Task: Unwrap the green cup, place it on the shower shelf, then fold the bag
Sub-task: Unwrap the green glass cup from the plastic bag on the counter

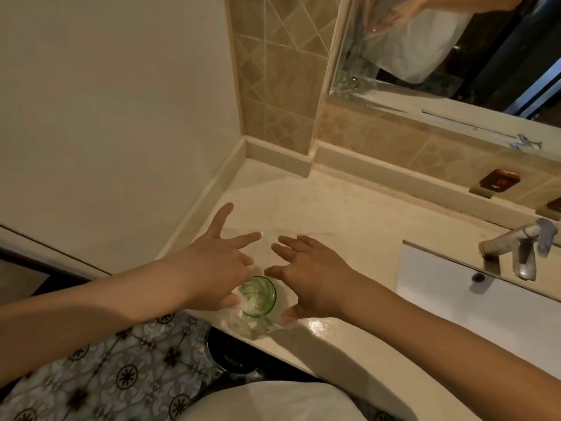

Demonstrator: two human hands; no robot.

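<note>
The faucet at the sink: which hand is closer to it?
The right hand. It is spread over the counter, between the green cup and the faucet. The left hand lies on the cup's far side, farther away.

A pale, shiny counter (349, 214) runs across the middle of the frame. A white sink (485, 302) is set into it at the right side. A silver tap (516, 247) sticks out over the sink, and a small dark hole shows in the sink wall below it. Two little brown holders, one reading HOT (498, 179), stand on the ledge behind the tap. Tan tiles (273, 71) cover the wall in the top middle. A mirror (455, 50) fills the upper right. A plain cream wall (106, 101) fills the upper left. The floor (106, 366) at the lower left has dark flower shapes. A round black bin (230, 354) stands under the counter edge.
</note>
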